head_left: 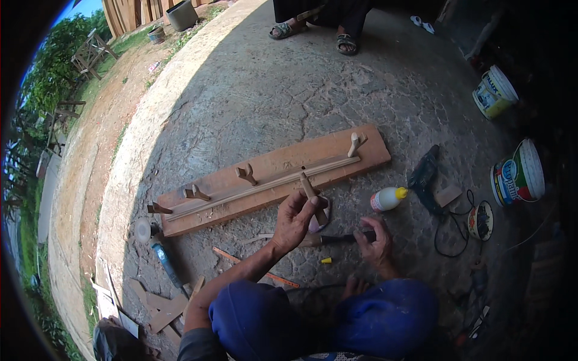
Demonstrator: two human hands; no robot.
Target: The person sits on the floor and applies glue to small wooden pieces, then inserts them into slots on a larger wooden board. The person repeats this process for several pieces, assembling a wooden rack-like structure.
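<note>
My left hand (293, 219) is closed in a pinch on a tapered wooden peg (309, 188), held upright over the near edge of a wide plank (265, 207). On the plank lies a long narrow wooden rail (271, 182) with several forked wooden pegs (245, 174) standing in it. A dark hole (303, 168) shows in the rail just beyond the held peg. My right hand (378, 245) hovers low, fingers curved and apart, around the end of a black handle (343, 238); no firm grip shows. A white glue bottle (385, 200) with a yellow top stands beyond it.
A power drill (426, 174) and a bowl (480, 221) lie to the right, near two buckets (519, 173). An angle grinder (164, 259), a folding rule (259, 268) and wood offcuts (162, 310) are at left. A small yellow cap (326, 260) lies near. A person's sandalled feet (346, 43) stand beyond.
</note>
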